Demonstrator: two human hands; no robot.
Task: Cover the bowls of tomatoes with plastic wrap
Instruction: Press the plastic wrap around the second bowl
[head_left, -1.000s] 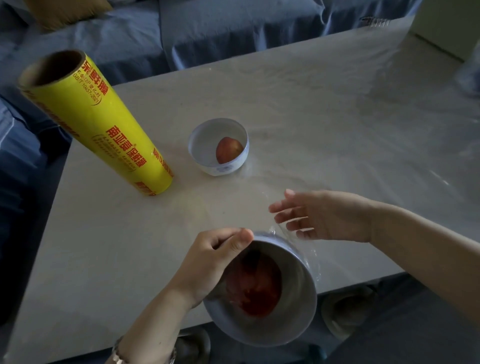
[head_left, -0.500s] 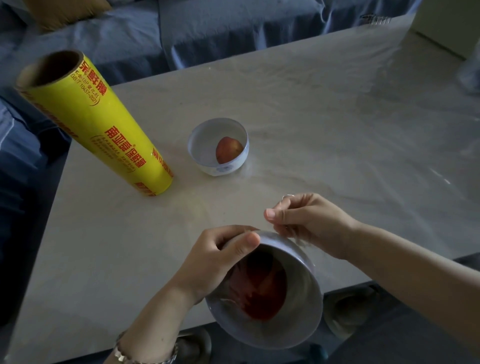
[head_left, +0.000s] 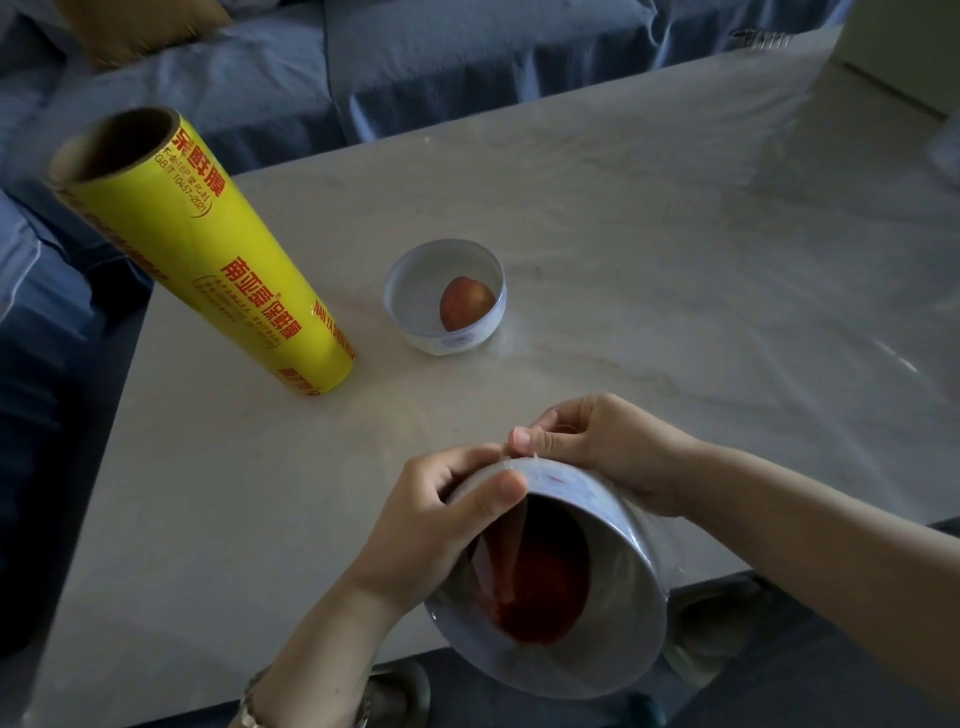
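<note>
Left grip curls round the rim of the tilted bowl. Right grip pinches plastic wrap at that bowl's far side. A yellow roll stands beyond the bowl.

Pairs and singles on one table

Bowls number two: the far bowl and the near bowl. Tomatoes number two, one per bowl: the far tomato and the near tomato. There is one yellow roll of plastic wrap and one film sheet. Hands number two: the left hand and the right hand. There is one bracelet and one cushion.
</note>
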